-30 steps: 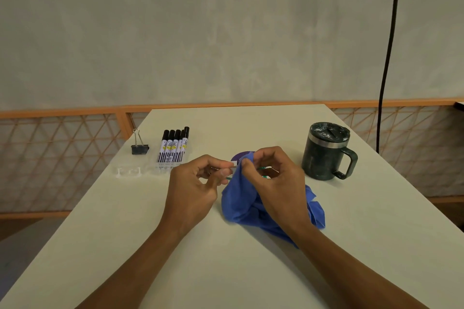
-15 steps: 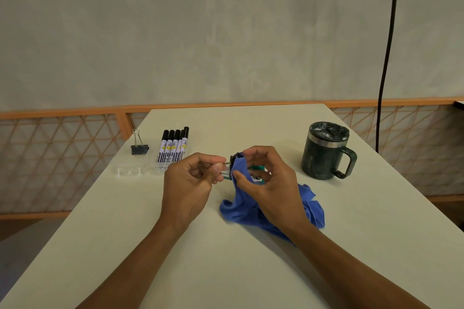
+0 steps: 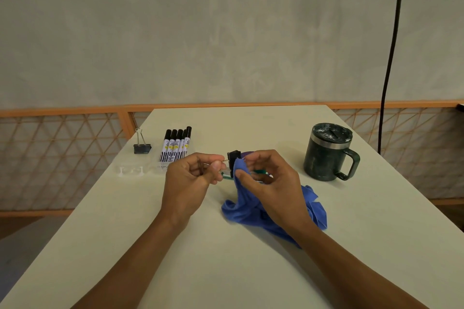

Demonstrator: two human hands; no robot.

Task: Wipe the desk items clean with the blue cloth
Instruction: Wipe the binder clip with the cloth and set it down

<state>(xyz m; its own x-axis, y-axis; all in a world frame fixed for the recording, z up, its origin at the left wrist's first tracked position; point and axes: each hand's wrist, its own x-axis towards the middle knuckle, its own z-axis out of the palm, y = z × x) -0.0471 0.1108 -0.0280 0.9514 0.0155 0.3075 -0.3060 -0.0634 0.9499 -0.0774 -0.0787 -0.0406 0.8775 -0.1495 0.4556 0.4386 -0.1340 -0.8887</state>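
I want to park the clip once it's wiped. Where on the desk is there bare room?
The near half of the desk, around the forearms, is bare, as is the far strip behind the markers and mug. The middle is crowded: both hands, the blue cloth and small items under them. The left edge holds another binder clip.

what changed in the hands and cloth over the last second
The black binder clip, hidden behind the fingers a second ago, now shows between the hands. The left hand keeps pinching its wire handles, while the right hand has drawn a fold of the blue cloth up against the clip's side. The second binder clip, black markers and dark green lidded mug stayed put.
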